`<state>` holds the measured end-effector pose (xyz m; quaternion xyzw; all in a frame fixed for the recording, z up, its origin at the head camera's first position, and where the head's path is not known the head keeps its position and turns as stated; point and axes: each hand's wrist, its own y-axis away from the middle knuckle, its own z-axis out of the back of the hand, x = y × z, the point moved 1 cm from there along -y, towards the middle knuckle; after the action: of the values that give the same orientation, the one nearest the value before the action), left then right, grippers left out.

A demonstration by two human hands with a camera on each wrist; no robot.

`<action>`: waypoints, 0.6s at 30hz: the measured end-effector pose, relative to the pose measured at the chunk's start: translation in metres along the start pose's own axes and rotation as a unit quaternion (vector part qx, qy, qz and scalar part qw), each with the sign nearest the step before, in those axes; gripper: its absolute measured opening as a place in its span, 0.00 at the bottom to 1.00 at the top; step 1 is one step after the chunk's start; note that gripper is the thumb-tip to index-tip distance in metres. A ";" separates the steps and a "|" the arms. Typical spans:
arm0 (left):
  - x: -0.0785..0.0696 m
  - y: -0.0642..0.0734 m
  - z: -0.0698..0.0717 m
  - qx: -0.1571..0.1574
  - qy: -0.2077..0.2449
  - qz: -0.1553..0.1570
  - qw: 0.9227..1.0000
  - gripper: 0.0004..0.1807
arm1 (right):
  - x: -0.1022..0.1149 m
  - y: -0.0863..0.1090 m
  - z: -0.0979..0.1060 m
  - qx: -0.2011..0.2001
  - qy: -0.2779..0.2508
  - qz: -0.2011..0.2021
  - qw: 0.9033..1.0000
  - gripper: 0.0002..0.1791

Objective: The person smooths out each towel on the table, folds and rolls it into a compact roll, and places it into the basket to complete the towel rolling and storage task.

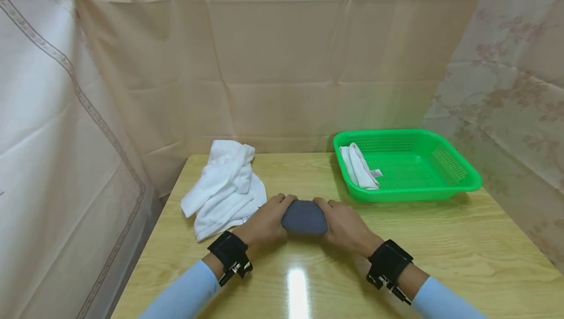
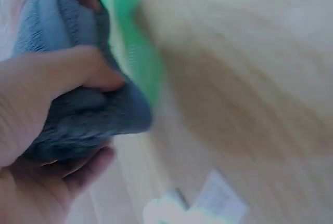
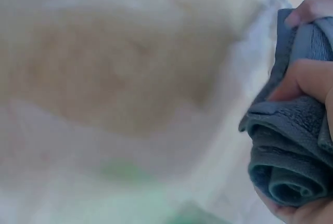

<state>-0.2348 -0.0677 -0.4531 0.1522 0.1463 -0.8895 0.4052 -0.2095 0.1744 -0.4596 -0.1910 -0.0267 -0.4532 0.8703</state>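
Observation:
A dark grey towel (image 1: 305,217), rolled into a thick bundle, is held just above the table between both hands. My left hand (image 1: 271,217) grips its left end, thumb on one side and fingers curled beneath, as the left wrist view shows. At the other end my right hand (image 1: 345,224) grips it the same way. Spiral layers of the rolled towel (image 3: 291,182) show in the right wrist view, along with a loose flap at the edge. A crumpled white towel (image 1: 229,187) lies on the table, close beyond my left forearm.
A green plastic basket (image 1: 410,194) stands at the back right of the wooden table (image 1: 440,231). Inside it, against the left wall, lies a folded white cloth (image 1: 359,167) with a tag. Hanging beige cloth (image 1: 273,64) walls off the back, with patterned cloth at the sides.

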 end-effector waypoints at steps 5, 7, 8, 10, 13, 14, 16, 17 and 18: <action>-0.008 -0.017 0.011 -0.127 0.026 0.030 0.991 0.51 | -0.013 -0.012 0.043 -0.069 -0.025 -0.043 0.996 0.40; -0.013 -0.028 0.012 -0.139 0.024 0.042 0.989 0.39 | -0.023 -0.018 0.063 -0.099 -0.036 -0.064 0.992 0.38; -0.016 -0.034 0.011 -0.136 0.024 0.041 0.990 0.33 | -0.028 -0.020 0.072 -0.109 -0.044 -0.079 0.990 0.38; -0.024 -0.047 0.005 -0.121 0.019 0.022 0.992 0.22 | -0.039 -0.023 0.086 -0.123 -0.056 -0.114 0.984 0.38; -0.041 -0.069 -0.007 -0.111 0.006 -0.039 0.993 0.14 | -0.053 -0.023 0.099 -0.122 -0.090 -0.162 0.975 0.42; -0.048 -0.076 -0.012 -0.116 0.000 -0.066 0.991 0.15 | -0.057 -0.024 0.102 -0.121 -0.101 -0.175 0.972 0.44; -0.061 -0.091 -0.021 -0.127 -0.026 -0.117 0.985 0.15 | -0.063 -0.023 0.105 -0.124 -0.112 -0.190 0.967 0.46; -0.067 -0.098 -0.025 -0.133 -0.041 -0.139 0.980 0.15 | -0.066 -0.023 0.107 -0.125 -0.117 -0.194 0.966 0.47; -0.073 -0.105 -0.029 -0.138 -0.053 -0.159 0.976 0.14 | -0.068 -0.022 0.107 -0.126 -0.120 -0.197 0.965 0.48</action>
<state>-0.2650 0.0587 -0.4363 0.0227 0.2680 -0.9207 0.2827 -0.2539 0.2543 -0.3684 -0.3430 -0.1108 -0.5892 0.7231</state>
